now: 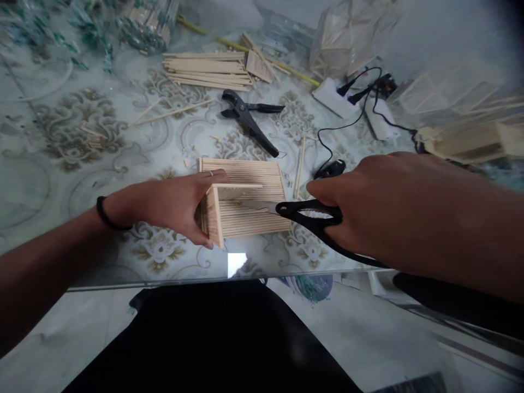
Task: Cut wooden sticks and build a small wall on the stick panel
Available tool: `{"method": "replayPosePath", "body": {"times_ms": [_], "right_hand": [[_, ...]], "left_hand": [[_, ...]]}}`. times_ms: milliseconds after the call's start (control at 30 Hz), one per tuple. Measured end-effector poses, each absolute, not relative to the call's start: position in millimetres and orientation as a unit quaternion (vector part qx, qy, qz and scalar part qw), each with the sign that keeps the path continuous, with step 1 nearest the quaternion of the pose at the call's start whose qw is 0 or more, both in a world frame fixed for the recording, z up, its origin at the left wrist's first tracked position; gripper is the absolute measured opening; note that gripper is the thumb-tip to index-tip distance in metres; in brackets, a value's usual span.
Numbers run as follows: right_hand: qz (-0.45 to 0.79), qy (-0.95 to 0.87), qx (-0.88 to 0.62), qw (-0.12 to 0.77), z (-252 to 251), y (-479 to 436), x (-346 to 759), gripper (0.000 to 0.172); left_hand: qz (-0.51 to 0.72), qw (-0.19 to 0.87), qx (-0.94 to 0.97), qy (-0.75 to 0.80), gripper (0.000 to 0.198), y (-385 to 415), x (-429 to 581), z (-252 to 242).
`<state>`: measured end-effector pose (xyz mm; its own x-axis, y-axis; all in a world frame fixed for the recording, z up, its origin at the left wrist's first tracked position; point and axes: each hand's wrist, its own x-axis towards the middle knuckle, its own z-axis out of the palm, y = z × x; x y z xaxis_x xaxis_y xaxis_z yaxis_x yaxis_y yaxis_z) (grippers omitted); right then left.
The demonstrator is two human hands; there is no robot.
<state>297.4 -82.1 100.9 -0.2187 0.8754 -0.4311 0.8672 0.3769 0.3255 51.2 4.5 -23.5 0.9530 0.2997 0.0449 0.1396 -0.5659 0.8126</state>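
Observation:
In front of me on the table is a small model made of thin wooden sticks [257, 222], a ribbed flat panel with upright walls at its left end. My left hand [180, 204] wraps around that left end, fingers behind and thumb at the near corner. Black-handled scissors [303, 209] are in my right hand [376, 207], its fingers closed through the handle loops. The blades point left and their tips reach inside the model beside the upright wall. Whether the tips touch the wood I cannot tell.
Black cutting pliers [249, 117] lie behind the model, with a pile of wooden sticks [208, 70] farther back. White power strips [335, 98] with black cables and a small black device [331, 169] are to the right. The table edge [172, 282] runs close to my lap.

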Motion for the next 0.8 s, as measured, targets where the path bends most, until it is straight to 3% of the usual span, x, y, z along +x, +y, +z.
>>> {"method": "replayPosePath", "body": {"times_ms": [133, 367, 533, 667, 800], "right_hand": [[-0.050, 0.786, 0.577, 0.216, 101, -79, 304, 0.030], [-0.115, 0.692, 0.639, 0.315, 114, -71, 287, 0.029], [-0.206, 0.700, 0.621, 0.285, 116, -69, 290, 0.044], [-0.356, 0.593, 0.670, 0.271, 118, -72, 293, 0.042], [-0.397, 0.589, 0.663, 0.237, 114, -76, 301, 0.041]], "left_hand": [[0.088, 0.444, 0.884, 0.115, 0.080, 5, 51, -21], [0.096, 0.440, 0.886, 0.105, 0.077, 5, 49, -23], [0.096, 0.447, 0.883, 0.104, 0.079, 6, 47, -25], [0.096, 0.456, 0.879, 0.098, 0.075, 7, 47, -25], [0.091, 0.463, 0.877, 0.093, 0.070, 5, 48, -24]]}}
